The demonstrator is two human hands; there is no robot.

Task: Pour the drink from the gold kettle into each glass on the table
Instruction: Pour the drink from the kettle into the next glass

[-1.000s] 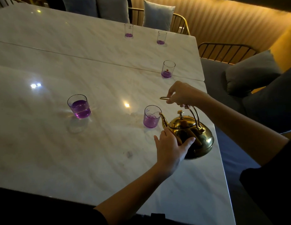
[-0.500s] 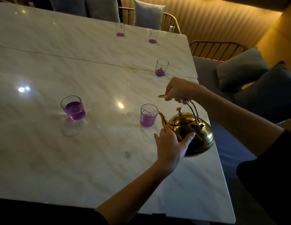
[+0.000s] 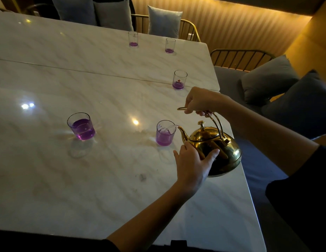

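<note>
The gold kettle (image 3: 213, 144) is tilted leftward above the table's right edge. My right hand (image 3: 202, 101) grips its arched handle from above, and my left hand (image 3: 192, 164) presses against the kettle's lower side. A thin stream runs from the spout into the nearest glass (image 3: 165, 133), which holds purple drink to about half. To the left stands a fuller glass (image 3: 82, 126). A glass with a red star (image 3: 179, 80) sits farther back, and two more glasses (image 3: 133, 39) (image 3: 170, 45) stand at the far edge, each with only a little purple at the bottom.
The marble table (image 3: 104, 73) has a seam running across it. Gold wire chairs with grey cushions (image 3: 164, 21) line the far side. A grey sofa with pillows (image 3: 267, 79) lies to the right of the table edge.
The kettle has tipped a little further and liquid now streams from the spout into the nearest glass, whose level has risen. Both hands keep the same hold.
</note>
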